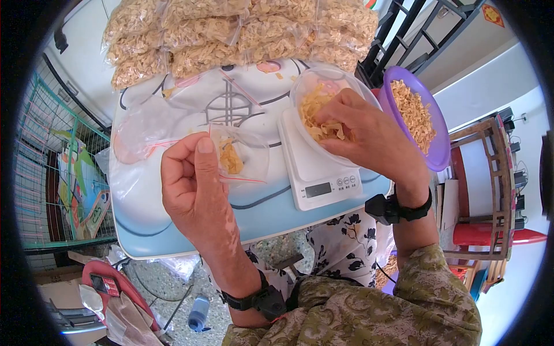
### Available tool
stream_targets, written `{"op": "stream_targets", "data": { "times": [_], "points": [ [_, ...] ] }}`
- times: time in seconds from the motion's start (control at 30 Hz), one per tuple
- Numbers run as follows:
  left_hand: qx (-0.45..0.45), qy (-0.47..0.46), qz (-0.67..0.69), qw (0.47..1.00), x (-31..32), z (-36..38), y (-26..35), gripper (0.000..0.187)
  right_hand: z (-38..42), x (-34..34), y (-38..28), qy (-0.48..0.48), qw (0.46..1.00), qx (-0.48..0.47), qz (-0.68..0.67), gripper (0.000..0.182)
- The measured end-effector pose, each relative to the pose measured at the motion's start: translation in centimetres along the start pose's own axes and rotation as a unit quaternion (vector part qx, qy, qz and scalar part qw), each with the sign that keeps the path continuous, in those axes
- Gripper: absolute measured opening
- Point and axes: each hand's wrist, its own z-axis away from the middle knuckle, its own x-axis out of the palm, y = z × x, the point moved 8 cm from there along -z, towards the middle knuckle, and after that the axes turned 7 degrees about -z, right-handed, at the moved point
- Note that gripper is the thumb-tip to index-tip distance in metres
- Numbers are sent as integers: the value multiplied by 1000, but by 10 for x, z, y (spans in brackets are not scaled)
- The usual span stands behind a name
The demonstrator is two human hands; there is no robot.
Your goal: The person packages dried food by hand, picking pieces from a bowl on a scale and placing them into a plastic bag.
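Observation:
My left hand [199, 179] pinches the edge of a small clear zip bag [257, 155] with a red seal line. A few pale yellow dried flakes [231, 160] lie inside it. My right hand [372, 132] reaches into a clear plastic bowl [362, 86], its fingers closed on some dried flakes [311, 106]. More flakes surround the fingertips, which are partly hidden. Under the bowl is a white digital kitchen scale [295, 173]; its display is too dark to read.
Filled bags of dried flakes [202, 34] are stacked along the table's far side. Flat clear bags [141, 130] lie at the left. A purple basin [441, 153] of flakes stands right of the table [254, 216]. A wire cage [63, 144] is at far left.

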Motion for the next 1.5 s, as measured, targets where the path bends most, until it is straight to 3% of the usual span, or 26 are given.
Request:
{"op": "stream_targets", "data": {
  "times": [0.17,0.5,0.57,0.6,0.67,0.8,0.87,0.9,0.97,1.07,1.3,1.37,1.5],
  "points": [
    [1,0,3,1000,0,-1,-2,15,-1,3,-3,49,998,-27,-1,22],
    [-3,1,-11,1000,-1,-1,-2,14,-3,-3,-2,51,996,-68,-14,17],
    [-3,3,-20,1000,-2,-1,-1,13,1,-11,12,54,994,34,-85,13],
    [-4,4,-18,1000,-3,-1,-1,13,2,-13,12,54,994,34,-85,13],
    [-4,4,-16,1000,-2,-1,-1,13,8,-20,27,103,959,98,-245,13],
    [-1,2,-8,1000,0,-1,-1,13,8,-24,42,146,917,92,-359,16],
    [-1,1,-11,1000,1,0,-1,14,8,-21,49,190,808,110,-546,19],
    [0,5,-12,1000,0,0,-1,13,8,-22,51,190,808,110,-546,19],
    [1,9,-13,1000,0,0,-1,13,9,-15,60,142,747,134,-636,15],
    [-9,10,-11,1000,1,1,-1,13,8,-13,63,114,704,110,-692,17],
    [-11,9,-2,1000,3,1,-2,13,9,-13,51,108,687,103,-711,19],
    [-13,5,-2,1000,2,2,-1,13,9,-14,38,106,722,88,-678,19],
    [-16,-9,16,1000,-1,0,-3,13,3,-7,-3,101,735,67,-667,17]
  ]
}}
